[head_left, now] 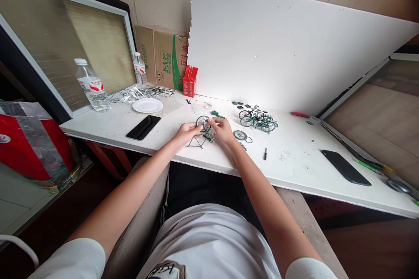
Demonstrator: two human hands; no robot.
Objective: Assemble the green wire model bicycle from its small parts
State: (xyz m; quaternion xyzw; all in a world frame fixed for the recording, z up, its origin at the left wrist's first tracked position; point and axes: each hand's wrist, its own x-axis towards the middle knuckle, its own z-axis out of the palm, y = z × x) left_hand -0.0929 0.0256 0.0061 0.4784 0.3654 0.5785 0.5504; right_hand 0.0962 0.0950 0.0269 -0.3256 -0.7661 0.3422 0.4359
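The left hand (188,134) and right hand (222,130) each pinch, thumb to fingers nearly closed, a green spoked model-bicycle wheel (201,120) above the near edge of the table (291,152). Clock positions from this wheel: at 3 o'clock, assembled model bicycles (258,120); at 11 o'clock, a carton (163,59) printed "北大荒" and "花生油"; at 10 o'clock, water bottles (94,91), label wording unreadable; past 6 o'clock, a shirt patch (167,271) lettered "Ki…".
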